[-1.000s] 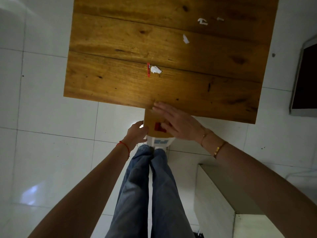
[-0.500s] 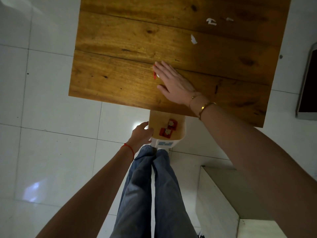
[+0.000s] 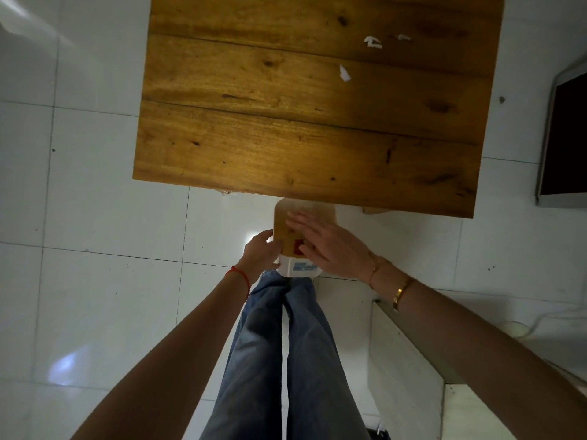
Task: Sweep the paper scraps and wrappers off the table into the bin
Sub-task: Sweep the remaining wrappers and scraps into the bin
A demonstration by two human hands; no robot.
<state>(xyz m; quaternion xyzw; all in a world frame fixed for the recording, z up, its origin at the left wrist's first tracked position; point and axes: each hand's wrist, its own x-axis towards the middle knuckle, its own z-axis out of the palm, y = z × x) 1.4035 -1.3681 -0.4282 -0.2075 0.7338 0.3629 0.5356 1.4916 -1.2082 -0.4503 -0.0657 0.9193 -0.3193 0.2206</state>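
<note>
A small white bin (image 3: 300, 268) with a tan inside hangs just below the near edge of the wooden table (image 3: 286, 147). My left hand (image 3: 262, 250) grips the bin's left side. My right hand (image 3: 327, 246) is spread flat over the bin's mouth, fingers apart and blurred. A red wrapper (image 3: 298, 247) shows inside the bin beside my fingers. Three white paper scraps lie on the table's far right: one (image 3: 372, 42), a smaller one (image 3: 403, 37) and a third (image 3: 344, 73).
White tiled floor surrounds the table. A screen with a pale frame (image 3: 563, 134) leans at the right. A pale box (image 3: 409, 360) stands on the floor by my right leg. A small scrap (image 3: 225, 192) lies under the table's near edge.
My right hand swept from the middle of the table back over the near edge to the bin. The red wrapper and white scrap that lay there are gone from the tabletop.
</note>
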